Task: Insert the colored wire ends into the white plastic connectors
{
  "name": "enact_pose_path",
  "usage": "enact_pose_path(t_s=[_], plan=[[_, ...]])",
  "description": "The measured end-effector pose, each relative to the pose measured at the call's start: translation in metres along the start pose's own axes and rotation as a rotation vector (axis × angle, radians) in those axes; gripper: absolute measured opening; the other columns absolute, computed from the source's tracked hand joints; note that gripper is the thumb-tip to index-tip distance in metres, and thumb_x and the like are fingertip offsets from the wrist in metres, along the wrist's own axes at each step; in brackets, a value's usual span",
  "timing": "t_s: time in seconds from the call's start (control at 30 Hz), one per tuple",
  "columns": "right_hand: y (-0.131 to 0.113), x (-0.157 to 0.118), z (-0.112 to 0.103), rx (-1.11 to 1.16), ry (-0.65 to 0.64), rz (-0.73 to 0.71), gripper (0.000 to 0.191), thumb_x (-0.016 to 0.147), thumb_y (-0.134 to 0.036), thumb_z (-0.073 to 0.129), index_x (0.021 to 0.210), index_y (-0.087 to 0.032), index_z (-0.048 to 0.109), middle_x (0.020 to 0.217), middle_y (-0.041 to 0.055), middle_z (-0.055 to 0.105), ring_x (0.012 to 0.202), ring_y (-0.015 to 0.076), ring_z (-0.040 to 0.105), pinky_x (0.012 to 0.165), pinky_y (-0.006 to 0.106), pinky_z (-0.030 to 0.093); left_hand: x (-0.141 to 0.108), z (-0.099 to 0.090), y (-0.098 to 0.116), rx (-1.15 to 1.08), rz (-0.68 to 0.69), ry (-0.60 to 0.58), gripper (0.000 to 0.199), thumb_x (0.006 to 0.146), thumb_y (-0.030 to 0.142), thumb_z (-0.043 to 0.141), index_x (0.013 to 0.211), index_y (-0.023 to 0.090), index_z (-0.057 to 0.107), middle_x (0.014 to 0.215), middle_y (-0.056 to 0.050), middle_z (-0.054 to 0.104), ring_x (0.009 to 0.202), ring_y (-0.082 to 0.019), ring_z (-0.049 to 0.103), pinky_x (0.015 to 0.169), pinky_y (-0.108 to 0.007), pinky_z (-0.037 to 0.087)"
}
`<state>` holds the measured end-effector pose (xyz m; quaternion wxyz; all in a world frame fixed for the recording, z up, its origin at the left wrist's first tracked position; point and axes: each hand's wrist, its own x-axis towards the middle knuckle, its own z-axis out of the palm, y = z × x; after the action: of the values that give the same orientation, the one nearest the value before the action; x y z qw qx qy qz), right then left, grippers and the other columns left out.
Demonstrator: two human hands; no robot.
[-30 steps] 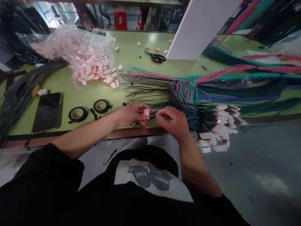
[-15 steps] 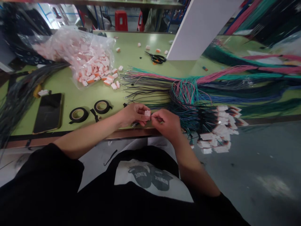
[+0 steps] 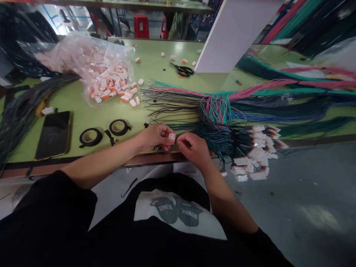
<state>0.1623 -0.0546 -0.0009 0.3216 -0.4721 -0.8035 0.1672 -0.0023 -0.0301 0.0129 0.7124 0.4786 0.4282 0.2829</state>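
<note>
- Item location: I have the white-and-orange connector housing above the near edge of the tabletop, about midway along it.
- Left hand: fingers grasp the housing between thumb and fingertips.
- Right hand: fingers are pinched together just beside the housing, apparently on a dark wire; too little of the wire shows for me to trace its end.
- Handling, housing: I judge it light, rigid plastic, smooth enough to turn under a loose grip. Hold it by its side walls, leaving the end facing the right hand uncovered.
- Handling, wire: I expect it to be thin, flexible and easily bent. Grip close to its tip.
- Adjacent stock: a plastic bag of similar housings lies toward the far left corner. A wire bundle extends to the right edge.
- Near edge, right of the hands: a cluster of connectors overhangs it.
- Far edge: scissors lie near it.
</note>
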Motion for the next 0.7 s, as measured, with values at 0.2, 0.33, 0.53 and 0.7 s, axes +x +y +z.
enact_pose_path(t_s=[0.2, 0.33, 0.53, 0.7], plan=[[0.007, 0.009, -0.011, 0.014, -0.249, -0.011, 0.017, 0.078, -0.022, 0.047, 0.068, -0.019, 0.060, 0.066, 0.0002, 0.063, 0.062, 0.0125, 0.054, 0.058, 0.023, 0.037, 0.003, -0.006, -0.002, 0.101, -0.005, -0.063, 0.022, 0.064, 0.006, 0.068, 0.079, 0.010, 0.052, 0.054, 0.005, 0.057, 0.043, -0.005, 0.053, 0.047, -0.019, 0.047], [0.016, 0.041, -0.019, -0.071, -0.213, -0.025, 0.018, 0.080, -0.023, 0.047, 0.081, -0.019, 0.064, 0.081, 0.0030, 0.067, 0.075, 0.0157, 0.058, 0.067, 0.026, 0.041, 0.002, -0.007, -0.002, 0.211, -0.021, -0.175, 0.022, 0.064, 0.006, 0.065, 0.080, 0.011, 0.052, 0.054, 0.005, 0.057, 0.045, -0.006, 0.055, 0.047, -0.019, 0.047], [0.031, 0.075, 0.004, -0.243, -0.125, -0.020, 0.013, 0.076, -0.020, 0.051, 0.077, -0.017, 0.064, 0.082, 0.0084, 0.066, 0.082, 0.0217, 0.057, 0.075, 0.034, 0.042, -0.002, -0.005, -0.003, 0.260, 0.036, -0.270, 0.020, 0.063, 0.006, 0.064, 0.080, 0.012, 0.052, 0.056, 0.006, 0.057, 0.046, -0.004, 0.055, 0.046, -0.017, 0.046], [0.024, 0.065, -0.013, 0.220, 0.165, 0.063, 0.014, 0.078, -0.028, 0.053, 0.082, -0.019, 0.062, 0.075, 0.0008, 0.063, 0.067, 0.0137, 0.057, 0.065, 0.027, 0.044, 0.001, -0.007, -0.004, 0.156, 0.004, -0.251, 0.025, 0.063, 0.009, 0.067, 0.082, 0.011, 0.052, 0.057, 0.005, 0.057, 0.047, -0.006, 0.056, 0.047, -0.019, 0.047]])
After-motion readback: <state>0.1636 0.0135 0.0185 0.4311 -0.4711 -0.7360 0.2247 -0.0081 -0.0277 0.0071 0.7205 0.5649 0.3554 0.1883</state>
